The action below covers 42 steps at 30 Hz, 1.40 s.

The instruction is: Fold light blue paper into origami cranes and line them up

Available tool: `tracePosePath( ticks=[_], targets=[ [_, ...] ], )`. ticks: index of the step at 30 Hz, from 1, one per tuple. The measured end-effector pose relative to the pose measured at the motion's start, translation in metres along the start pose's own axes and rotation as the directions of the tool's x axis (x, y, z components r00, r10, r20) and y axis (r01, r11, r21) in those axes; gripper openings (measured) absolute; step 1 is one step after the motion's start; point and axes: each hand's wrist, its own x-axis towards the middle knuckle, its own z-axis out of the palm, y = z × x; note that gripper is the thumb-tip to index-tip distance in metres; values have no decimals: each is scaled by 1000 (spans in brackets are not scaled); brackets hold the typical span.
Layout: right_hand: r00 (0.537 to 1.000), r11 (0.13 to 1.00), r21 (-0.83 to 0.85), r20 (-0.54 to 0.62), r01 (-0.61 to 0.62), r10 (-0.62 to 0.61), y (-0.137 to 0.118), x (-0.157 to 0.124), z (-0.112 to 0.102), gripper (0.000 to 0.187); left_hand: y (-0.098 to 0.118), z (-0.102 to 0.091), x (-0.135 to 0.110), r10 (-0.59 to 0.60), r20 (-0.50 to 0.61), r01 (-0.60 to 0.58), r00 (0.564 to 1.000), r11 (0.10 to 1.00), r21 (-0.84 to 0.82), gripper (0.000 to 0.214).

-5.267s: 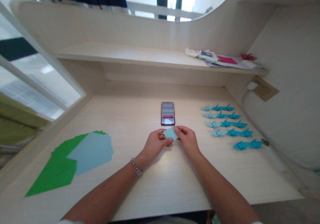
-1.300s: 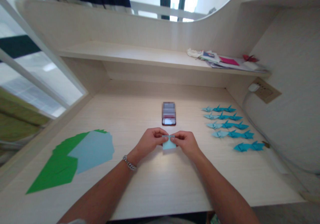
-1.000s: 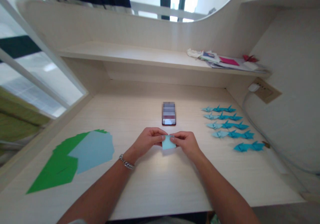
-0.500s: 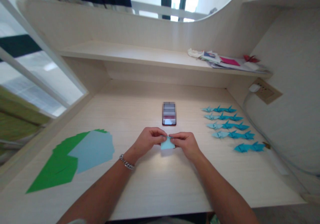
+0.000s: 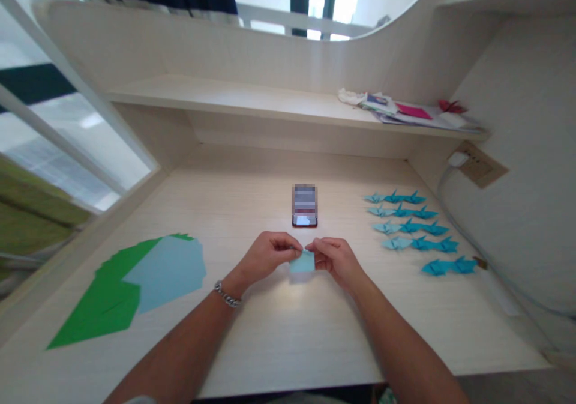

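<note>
Between my hands is a small folded piece of light blue paper (image 5: 302, 263), held just above the desk. My left hand (image 5: 274, 251) pinches its upper left edge between thumb and fingers. At the upper right edge, my right hand (image 5: 335, 257) has its thumb and index fingertips closed on the paper, with the other fingers curled behind. A phone (image 5: 305, 205) with a blurred screen lies just beyond my fingertips. To the right, folded blue paper cranes (image 5: 409, 226) stand in several short rows, some lighter and some darker.
Fanned green paper sheets (image 5: 103, 302) and light blue sheets (image 5: 171, 269) lie at the left of the desk. Papers (image 5: 414, 111) rest on the shelf (image 5: 234, 101) at the back. A cable (image 5: 477, 254) runs from the wall socket (image 5: 480, 164) along the right side.
My right fingers have shifted along the paper's top right, uncovering more of its right edge. The paper now looks squarer at the lower right. My left hand keeps its pinch, barely moved.
</note>
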Motion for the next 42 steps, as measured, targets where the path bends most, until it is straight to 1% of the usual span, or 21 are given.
tracePosePath(
  ticks=[2, 5, 10, 13, 19, 24, 30, 36, 42],
  targets=[
    [1000, 1000, -24, -31, -1, 0, 2, 1, 0, 30, 0, 1, 0, -5, 3, 5, 1000, 1000, 18, 13],
    [999, 997, -79, -39, 5, -8, 7, 4, 0, 30, -2, 3, 0, -15, 1, 15, 1000, 1000, 25, 16],
    [999, 986, -165, -40, 22, -29, 8, 4, -1, 30, -4, 5, 1, -55, -13, 55, 998, 998, -33, 17],
    [998, 982, -189, -44, 26, -35, 6, 3, -1, 30, -4, 5, 2, -69, 5, 69, 998, 995, -76, 16],
    [999, 984, -176, -39, 30, -38, 6, 3, -3, 31, -4, 4, 2, -115, 49, 122, 992, 980, -159, 16],
    [998, 979, -202, -46, 31, -41, 6, 4, -3, 31, -4, 4, 2, -132, 63, 142, 989, 973, -184, 17],
    [998, 977, -213, -50, 28, -40, 7, 5, -5, 33, -1, 6, 2, -150, 35, 154, 988, 970, -189, 18],
    [998, 982, -184, -54, 35, -45, 10, 6, -6, 35, -1, 8, 2, -157, 4, 153, 988, 954, -257, 17],
    [996, 982, -180, -58, 51, -63, 12, 7, -6, 33, 0, 9, 3, -121, -27, 113, 992, 973, -202, 20]
  ],
)
